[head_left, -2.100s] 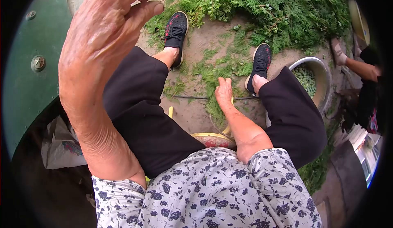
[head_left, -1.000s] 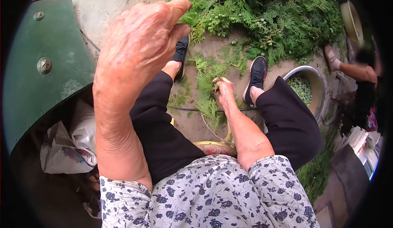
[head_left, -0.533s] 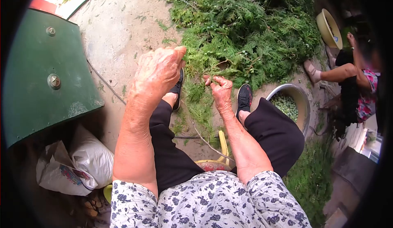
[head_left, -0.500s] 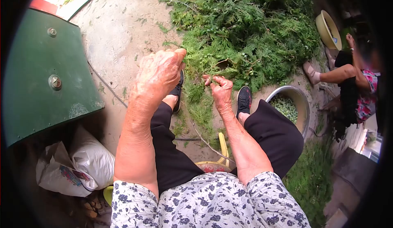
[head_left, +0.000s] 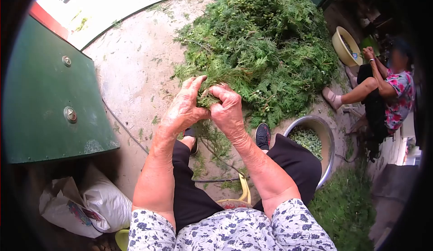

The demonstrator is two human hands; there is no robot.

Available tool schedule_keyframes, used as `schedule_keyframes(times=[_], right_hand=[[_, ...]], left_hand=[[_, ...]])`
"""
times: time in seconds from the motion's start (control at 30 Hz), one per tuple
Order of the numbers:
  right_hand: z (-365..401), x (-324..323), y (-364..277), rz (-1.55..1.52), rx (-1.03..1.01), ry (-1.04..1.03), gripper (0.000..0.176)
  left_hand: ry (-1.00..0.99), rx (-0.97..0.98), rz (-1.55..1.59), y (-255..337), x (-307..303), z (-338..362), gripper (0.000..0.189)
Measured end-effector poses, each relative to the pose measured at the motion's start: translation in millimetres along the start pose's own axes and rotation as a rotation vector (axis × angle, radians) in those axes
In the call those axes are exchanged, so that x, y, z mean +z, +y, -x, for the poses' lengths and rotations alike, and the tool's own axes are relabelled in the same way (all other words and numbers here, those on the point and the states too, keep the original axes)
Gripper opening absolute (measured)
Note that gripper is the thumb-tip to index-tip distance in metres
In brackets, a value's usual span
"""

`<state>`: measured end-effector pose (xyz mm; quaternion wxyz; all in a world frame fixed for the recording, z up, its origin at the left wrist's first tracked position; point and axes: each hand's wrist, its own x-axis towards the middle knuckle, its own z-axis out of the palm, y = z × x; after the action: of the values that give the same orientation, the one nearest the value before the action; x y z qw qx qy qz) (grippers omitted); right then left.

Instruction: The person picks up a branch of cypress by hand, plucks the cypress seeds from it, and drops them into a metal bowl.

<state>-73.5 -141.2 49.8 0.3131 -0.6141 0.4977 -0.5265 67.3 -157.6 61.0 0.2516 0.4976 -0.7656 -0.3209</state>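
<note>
Green sprig (head_left: 207,99) is sitting at the middle of the frame, between my left grip (head_left: 184,106) and right grip (head_left: 227,108); working it with the fingers is, I am judging, the step in hand. Next move is probably calling for steadiness on the right, a light touch on the left. Right grip is holding the sprig in curled fingers; left is gaping loosely, its contact unclear. Leaves are looking feathery, partly hidden.

Branches (head_left: 270,48) lie ahead, a basin (head_left: 328,148) right, a sack (head_left: 106,206) left.
</note>
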Motion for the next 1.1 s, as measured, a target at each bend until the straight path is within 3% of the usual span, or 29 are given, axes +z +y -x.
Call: schedule_keyframes(times=[0.03, 0.13, 0.17, 0.2, 0.27, 0.33, 0.4, 0.43, 0.47, 0.53, 0.57, 0.63, 0.7, 0.8, 0.87, 0.93, 1.1], right_hand=[[-1.8, 3.4, -1.7, -0.008, -0.014, -0.007, 0.024], [-10.1, 8.6, -17.0, 0.065, -0.02, -0.053, 0.028], [-12.1, 9.1, -12.7, 0.099, -0.048, -0.095, 0.025], [-14.6, 4.1, -20.9, 0.097, -0.057, -0.091, 0.025], [-21.0, -10.3, -42.1, 0.016, 0.176, -0.205, 0.026], [-22.4, -19.5, -39.5, -0.092, 0.087, -0.153, 0.029], [-27.1, -42.9, -43.2, 0.032, 0.02, -0.12, 0.021], [-27.9, -51.1, -32.5, -0.068, 0.129, -0.064, 0.017], [-28.1, -57.1, -18.7, -0.166, 0.24, -0.005, 0.014], [-31.5, -71.4, -7.9, -0.539, 0.499, 0.069, 0.014], [-31.6, -76.5, -3.9, -0.653, 0.567, 0.087, 0.014], [-28.0, -82.3, 8.3, -0.77, 0.639, 0.12, 0.014], [-24.0, -87.1, 22.0, -1.083, 0.747, 0.054, 0.018], [-27.7, -98.2, 22.7, -1.169, 0.613, 0.078, 0.029], [-27.8, -105.8, 16.7, -1.183, 0.602, 0.078, 0.027], [-28.5, -109.8, 12.6, -1.103, 0.549, 0.111, 0.026], [-30.3, -116.6, 13.2, -0.972, 0.451, 0.108, 0.026]], left_hand=[[0.097, 0.005, -0.014, 4.2, -0.3, -2.8, 0.068], [0.217, -0.002, 0.063, -13.9, 3.2, -8.9, 0.058], [0.272, -0.034, 0.146, -17.7, 7.6, -9.1, 0.042], [0.277, -0.027, 0.141, -17.0, 5.7, -7.9, 0.042], [0.188, -0.056, 0.187, -17.6, -0.7, -6.9, 0.034], [0.168, -0.02, 0.19, -19.1, -0.9, -5.9, 0.03], [0.298, -0.075, 0.218, -17.1, -3.6, 1.6, 0.03], [0.192, -0.348, 0.494, -4.9, -9.6, -1.0, 0.023], [0.194, -0.345, 0.49, -23.9, -3.2, 0.6, 0.023], [0.274, 0.095, 0.429, -11.5, -7.6, -2.8, 0.022], [0.058, -0.005, 0.861, -1.7, -11.0, 6.6, 0.028], [0.025, -0.035, 0.958, -15.9, -6.8, 3.7, 0.027], [-0.038, -0.162, 0.993, -4.8, -9.3, 0.7, 0.027], [-0.034, -0.189, 1.0, -0.5, -5.7, -0.9, 0.027], [-0.084, -0.167, 1.079, -12.7, -2.8, -2.2, 0.023], [-0.068, -0.147, 0.93, -2.0, -3.7, -3.4, 0.024], [-0.048, -0.172, 1.074, -22.6, 4.0, 2.1, 0.022]])
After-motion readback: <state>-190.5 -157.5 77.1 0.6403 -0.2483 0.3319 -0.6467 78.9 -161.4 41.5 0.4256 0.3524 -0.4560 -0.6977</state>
